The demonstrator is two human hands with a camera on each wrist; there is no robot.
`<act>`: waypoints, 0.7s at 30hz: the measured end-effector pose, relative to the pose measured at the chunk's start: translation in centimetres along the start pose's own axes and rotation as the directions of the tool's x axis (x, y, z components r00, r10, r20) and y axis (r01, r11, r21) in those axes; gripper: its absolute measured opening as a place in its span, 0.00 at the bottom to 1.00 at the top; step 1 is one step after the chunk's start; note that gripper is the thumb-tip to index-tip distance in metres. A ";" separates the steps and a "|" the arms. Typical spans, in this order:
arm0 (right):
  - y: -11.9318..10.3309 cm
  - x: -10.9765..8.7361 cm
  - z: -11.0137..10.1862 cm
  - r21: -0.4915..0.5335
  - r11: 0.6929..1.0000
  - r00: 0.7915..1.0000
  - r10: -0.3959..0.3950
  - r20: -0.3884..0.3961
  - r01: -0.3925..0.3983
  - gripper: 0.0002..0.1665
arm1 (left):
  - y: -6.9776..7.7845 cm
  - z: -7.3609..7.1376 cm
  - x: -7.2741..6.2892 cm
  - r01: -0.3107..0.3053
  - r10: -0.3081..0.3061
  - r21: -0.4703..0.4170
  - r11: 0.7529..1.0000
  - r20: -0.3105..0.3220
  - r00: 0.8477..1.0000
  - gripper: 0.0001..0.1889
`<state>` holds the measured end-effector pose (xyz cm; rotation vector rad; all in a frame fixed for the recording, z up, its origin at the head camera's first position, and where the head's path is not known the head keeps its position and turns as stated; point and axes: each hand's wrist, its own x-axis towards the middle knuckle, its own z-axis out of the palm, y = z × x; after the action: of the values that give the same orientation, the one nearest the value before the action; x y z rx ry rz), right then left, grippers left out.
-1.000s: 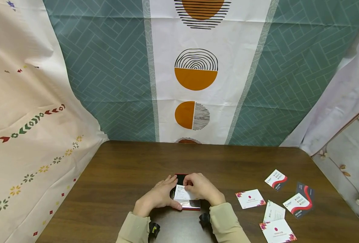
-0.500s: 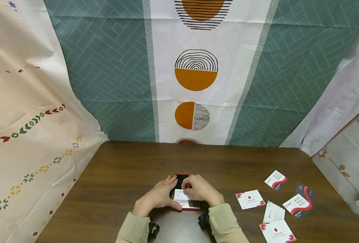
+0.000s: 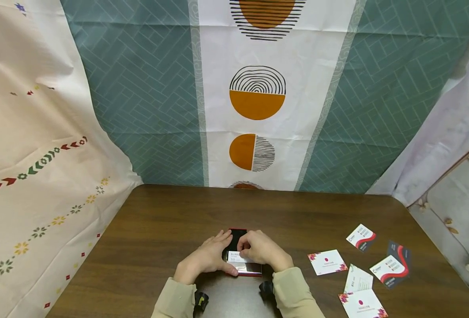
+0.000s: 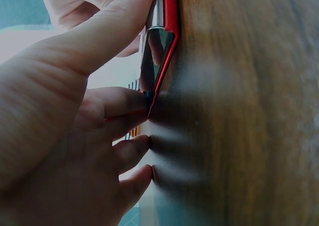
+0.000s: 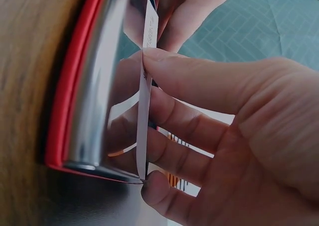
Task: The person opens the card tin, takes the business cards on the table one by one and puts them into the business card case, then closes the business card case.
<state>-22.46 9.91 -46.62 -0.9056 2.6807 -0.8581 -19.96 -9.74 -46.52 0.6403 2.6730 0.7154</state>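
Note:
A red card case (image 3: 238, 236) with a black inside and a shiny metal part lies opened on the table between my hands. My left hand (image 3: 207, 257) steadies its left side, thumb on the near metal edge and the other fingers spread with tips down at the table. A white printed business card (image 3: 235, 256) lies over the metal part. My right hand (image 3: 264, 250) holds this card, fingers curled and thumb tip at its edge. Seen edge-on in the right wrist view, the card (image 5: 144, 106) sits tight beside the metal; the hand covers its right part in the head view.
To the right lie several loose cards: a white card with pink corners (image 3: 328, 262), a similar one (image 3: 363, 304) overlapping a pale card (image 3: 358, 279), and red-waved cards (image 3: 360, 237) farther back. Patterned cloths hang behind the brown table (image 3: 170, 212).
The white card has slid toward me along the case, showing more of the black inside behind it. My right fingers shifted slightly with it; my left hand stayed in place.

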 end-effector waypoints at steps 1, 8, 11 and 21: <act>0.0 0.0 0.0 0.004 1.000 1.000 0.007 0.004 -0.007 0.09 | 0.0 0.0 0.0 -0.001 0.001 0.001 1.000 0.001 1.000 0.56; 0.0 0.0 0.0 0.016 1.000 1.000 0.017 0.013 -0.017 0.10 | 0.0 0.1 0.2 0.008 -0.008 -0.007 1.000 0.006 1.000 0.55; 0.0 0.0 0.0 0.022 1.000 1.000 0.011 0.011 -0.012 0.11 | -0.1 0.1 0.2 0.006 -0.006 -0.007 1.000 0.005 1.000 0.55; -0.1 -0.1 -0.1 -0.004 0.999 0.999 0.037 0.023 -0.037 0.09 | 0.0 0.0 0.1 0.004 -0.004 -0.003 1.000 0.009 1.000 0.55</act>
<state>-22.37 9.92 -46.44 -0.8583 2.6714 -0.8297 -20.05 -9.69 -46.57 0.6358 2.6643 0.7137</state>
